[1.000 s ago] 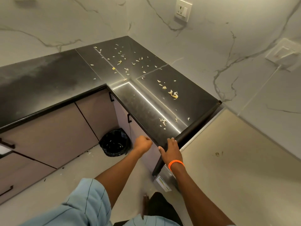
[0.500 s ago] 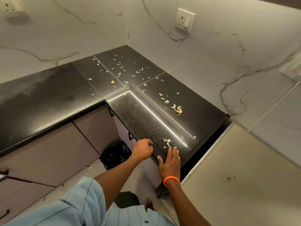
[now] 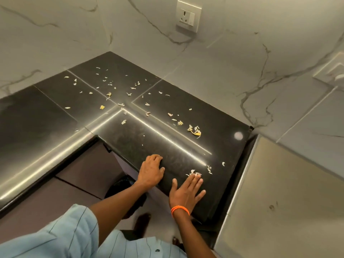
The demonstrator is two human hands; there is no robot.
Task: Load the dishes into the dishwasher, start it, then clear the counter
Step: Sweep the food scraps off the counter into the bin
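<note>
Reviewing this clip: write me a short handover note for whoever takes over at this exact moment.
Left hand: curled at the counter front edge, holding nothing.
Right hand: flat on the counter, fingertips touching a small pile of scraps, nothing gripped.
More peelings lie scattered across the corner.
No dishes in view; dishwasher state cannot be told.
Left: sweep up all scraps. A black bin bag sits on the floor below.

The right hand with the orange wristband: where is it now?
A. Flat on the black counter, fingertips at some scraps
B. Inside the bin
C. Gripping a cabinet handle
A: the right hand with the orange wristband lies palm down on the black stone counter, fingertips touching pale peel scraps.
</note>
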